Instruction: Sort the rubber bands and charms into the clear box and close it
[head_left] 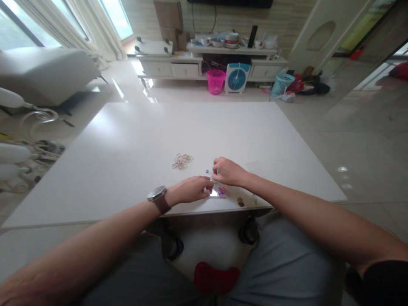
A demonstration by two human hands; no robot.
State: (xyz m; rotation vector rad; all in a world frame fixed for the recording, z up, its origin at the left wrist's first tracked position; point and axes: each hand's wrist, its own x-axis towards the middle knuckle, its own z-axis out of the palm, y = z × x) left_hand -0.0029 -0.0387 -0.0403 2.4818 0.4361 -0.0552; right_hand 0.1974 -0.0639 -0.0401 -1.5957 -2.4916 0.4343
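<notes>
One tabletop (143,136) carries one heap of ring-shaped bands (182,161), too overlapped to count, one small blue piece (207,171), one brown-and-yellow piece (240,202) and one cluster of bright bits (222,191), too small to number. There are two hands, one left hand (191,189) and one right hand (231,172), with one wristwatch (157,194) and two small green pieces (218,171). Beyond stand two baskets, one pink basket (216,83) and one light blue basket (281,85), and one fan (236,79).

Far past the hands (231,171) stands a long white cabinet (157,69) with bowls (217,43) on top. A pink basket (216,83) and a blue and white fan (236,80) sit in front of it. Far left of the hands is a big pale sofa (47,70) near curtains (98,25).
</notes>
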